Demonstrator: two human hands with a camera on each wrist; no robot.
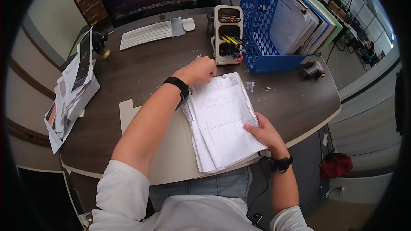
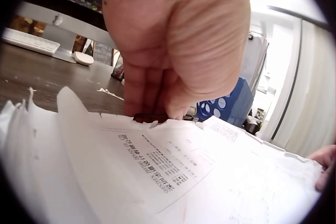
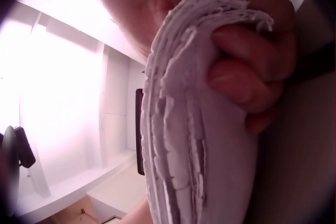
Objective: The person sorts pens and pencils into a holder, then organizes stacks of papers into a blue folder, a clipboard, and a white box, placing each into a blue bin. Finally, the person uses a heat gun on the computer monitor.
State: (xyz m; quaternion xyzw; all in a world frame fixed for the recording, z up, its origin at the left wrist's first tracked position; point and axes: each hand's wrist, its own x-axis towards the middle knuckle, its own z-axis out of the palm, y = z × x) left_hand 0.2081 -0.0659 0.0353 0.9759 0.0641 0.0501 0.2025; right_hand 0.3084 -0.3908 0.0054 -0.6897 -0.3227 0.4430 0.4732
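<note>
A thick stack of white printed papers (image 1: 222, 119) with ragged edges lies near the desk's front edge. At its top edge my left hand (image 1: 199, 72) has its fingers curled down; the left wrist view shows the fingers around a dark, thin item (image 2: 152, 117) at the paper edge, mostly hidden. My right hand (image 1: 267, 134) grips the stack's lower right side, thumb on top. In the right wrist view the right hand's fingers (image 3: 236, 79) curl under the bent stack (image 3: 178, 113).
A beige board (image 1: 165, 158) lies under the stack's left side. Behind stand a keyboard (image 1: 146, 34), mouse (image 1: 188, 24), pen holder (image 1: 218, 13) and blue file rack (image 1: 274, 63). Loose papers (image 1: 75, 94) are piled at the left; paper scraps (image 1: 250, 86) lie on the desk.
</note>
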